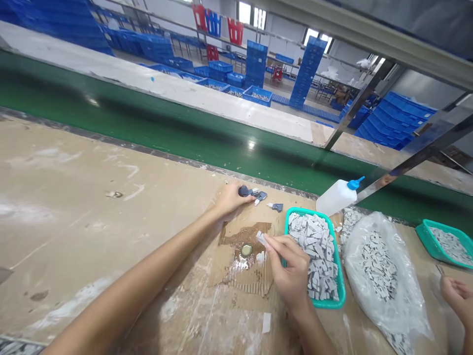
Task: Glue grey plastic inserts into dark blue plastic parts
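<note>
Right hand (290, 266) pinching a pale piece (261, 238) at twelve o'clock of its knuckles, left hand (231, 198) gripping dark parts (244, 192), a loosened pinch risks dropping it into the wet patch (242, 264).

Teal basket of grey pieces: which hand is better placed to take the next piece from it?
Right, probably: the right hand is close beside the teal basket, although its fingers hold a light grey piece. The left hand is farther away, at the dark grey parts.
</note>
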`<move>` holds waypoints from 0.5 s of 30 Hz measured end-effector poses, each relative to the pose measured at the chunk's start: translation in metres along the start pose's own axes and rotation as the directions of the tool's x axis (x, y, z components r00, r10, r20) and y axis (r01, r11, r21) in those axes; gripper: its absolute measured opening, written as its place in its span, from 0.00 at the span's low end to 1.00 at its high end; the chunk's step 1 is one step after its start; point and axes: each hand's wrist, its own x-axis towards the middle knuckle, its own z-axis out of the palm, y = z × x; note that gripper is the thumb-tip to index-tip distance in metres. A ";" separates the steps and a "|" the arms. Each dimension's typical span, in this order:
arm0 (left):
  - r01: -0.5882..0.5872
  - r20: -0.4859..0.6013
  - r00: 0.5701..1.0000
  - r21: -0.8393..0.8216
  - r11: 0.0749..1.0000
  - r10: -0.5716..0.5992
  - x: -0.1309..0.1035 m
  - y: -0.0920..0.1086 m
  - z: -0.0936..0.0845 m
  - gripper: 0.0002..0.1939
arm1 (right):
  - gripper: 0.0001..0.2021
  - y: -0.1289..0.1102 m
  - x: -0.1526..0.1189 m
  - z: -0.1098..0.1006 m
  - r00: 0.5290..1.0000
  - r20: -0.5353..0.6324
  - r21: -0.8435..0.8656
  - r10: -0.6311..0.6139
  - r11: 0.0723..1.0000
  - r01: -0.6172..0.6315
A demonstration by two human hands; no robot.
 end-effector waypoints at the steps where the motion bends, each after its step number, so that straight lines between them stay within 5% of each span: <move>1: -0.047 -0.023 0.999 0.015 0.999 0.048 0.000 -0.002 0.000 0.17 | 0.15 0.000 0.000 0.000 1.000 -0.004 0.001 -0.008 1.000 0.008; 8: -0.388 -0.106 0.919 -0.065 0.920 0.380 -0.048 -0.003 -0.014 0.08 | 0.13 0.003 -0.001 -0.001 0.997 -0.055 -0.002 0.055 0.998 -0.055; 11: -0.426 -0.063 0.904 -0.057 0.903 0.422 -0.070 -0.008 -0.020 0.09 | 0.11 0.004 -0.002 -0.003 0.990 -0.089 -0.003 0.106 0.994 -0.107; 15: -0.343 0.057 0.937 -0.037 0.939 0.345 -0.072 -0.025 -0.036 0.12 | 0.10 0.006 -0.004 -0.005 0.989 -0.094 -0.027 0.118 0.992 -0.121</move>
